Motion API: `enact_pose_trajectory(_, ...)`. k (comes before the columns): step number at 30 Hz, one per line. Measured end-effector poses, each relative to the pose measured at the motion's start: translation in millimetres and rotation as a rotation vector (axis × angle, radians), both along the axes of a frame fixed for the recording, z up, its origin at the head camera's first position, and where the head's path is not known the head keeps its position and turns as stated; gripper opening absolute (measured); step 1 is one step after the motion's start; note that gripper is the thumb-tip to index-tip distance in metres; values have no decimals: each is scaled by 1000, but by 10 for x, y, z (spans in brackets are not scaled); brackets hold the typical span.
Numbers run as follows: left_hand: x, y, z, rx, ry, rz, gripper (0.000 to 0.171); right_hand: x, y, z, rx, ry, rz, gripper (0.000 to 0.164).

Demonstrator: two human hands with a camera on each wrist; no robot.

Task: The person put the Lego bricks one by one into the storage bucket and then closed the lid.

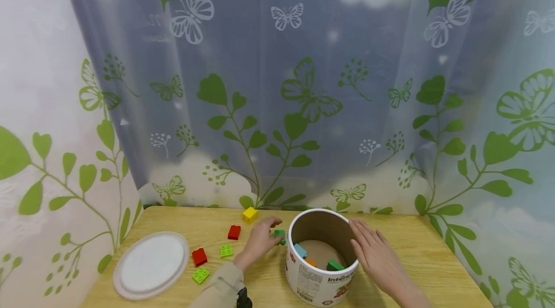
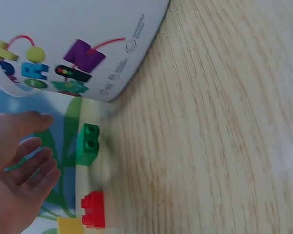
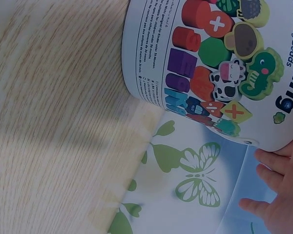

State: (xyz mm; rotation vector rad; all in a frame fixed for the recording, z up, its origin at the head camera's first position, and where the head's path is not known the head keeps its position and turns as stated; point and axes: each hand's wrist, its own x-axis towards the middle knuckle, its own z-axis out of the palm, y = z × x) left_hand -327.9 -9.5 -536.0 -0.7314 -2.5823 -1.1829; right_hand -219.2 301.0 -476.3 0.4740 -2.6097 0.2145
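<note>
A white round tub [image 1: 307, 283] with printed sides stands on the table. Inside lie a light blue brick [image 1: 300, 250], an orange piece [image 1: 310, 262] and a green brick [image 1: 335, 265]. My right hand [image 1: 376, 256] rests against the tub's right rim, fingers straight. Left of the tub, my left hand [image 1: 260, 239] reaches toward another green brick [image 1: 279, 236] standing close to the tub wall. In the left wrist view, the fingers of this hand [image 2: 20, 170] are parted, with a gap between them and the green brick [image 2: 88, 144].
Left of my left hand lie a yellow brick [image 1: 249, 215], two red bricks [image 1: 234, 232] and two lime green bricks [image 1: 226, 250]. A round white lid [image 1: 151, 265] lies at the table's left. Behind the wooden table [image 1: 416, 240] hangs a leaf-and-butterfly curtain [image 1: 269, 105].
</note>
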Motion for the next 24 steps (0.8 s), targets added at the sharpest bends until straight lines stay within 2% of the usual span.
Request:
enact_pose_trajectory(8, -84, 26, -107, -112, -20, 1, 46, 15, -5, 15, -14, -32, -6, 49)
enact_pose_trajectory(16, -122, 15, -146, -166, -18, -18, 49, 18, -13, 13, -15, -35, -10, 50)
enact_pose_trajectory(24, -154, 3, -210, -142, -99, -23, 45, 21, -11, 15, -20, -34, -10, 50)
